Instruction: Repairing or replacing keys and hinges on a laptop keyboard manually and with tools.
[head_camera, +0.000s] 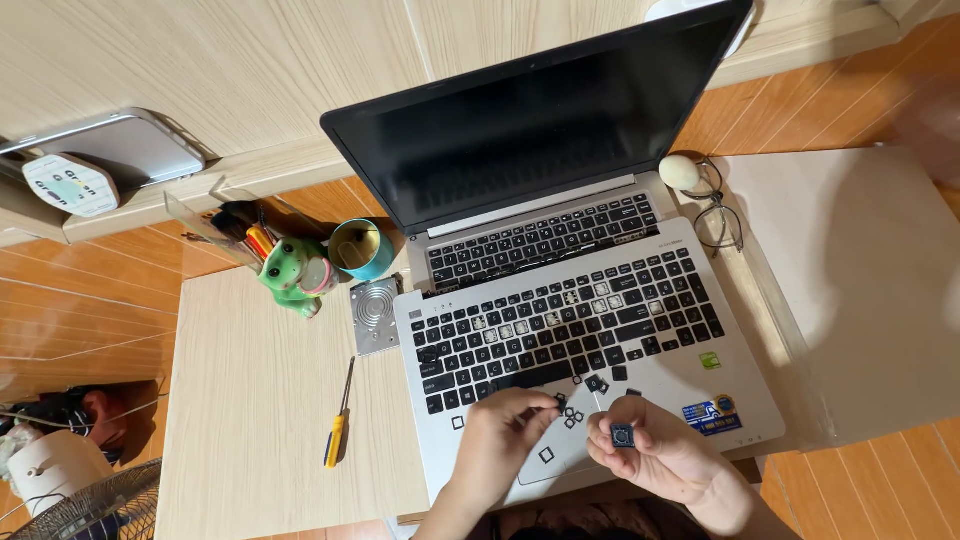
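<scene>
Over laptop (590, 330) palm rest, left hand (500, 435) fingertips pinching small black key clip (561, 400), right hand (655, 450) curled, gripping black keycap (623, 434), palm up.

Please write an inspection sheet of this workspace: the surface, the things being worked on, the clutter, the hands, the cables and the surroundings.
Surface: pale wooden table.
Job's things: open silver laptop with several keycaps missing; loose keycaps lie around the touchpad.
Clutter: yellow-handled screwdriver, metal drive, green frog pen holder, blue tape roll, eyeglasses.
Grippers: left hand pinches a small part over the touchpad; right hand holds one black keycap.
Cables: wires near the fan, bottom left.
Surroundings: orange wood floor, phone on a ledge.
</scene>
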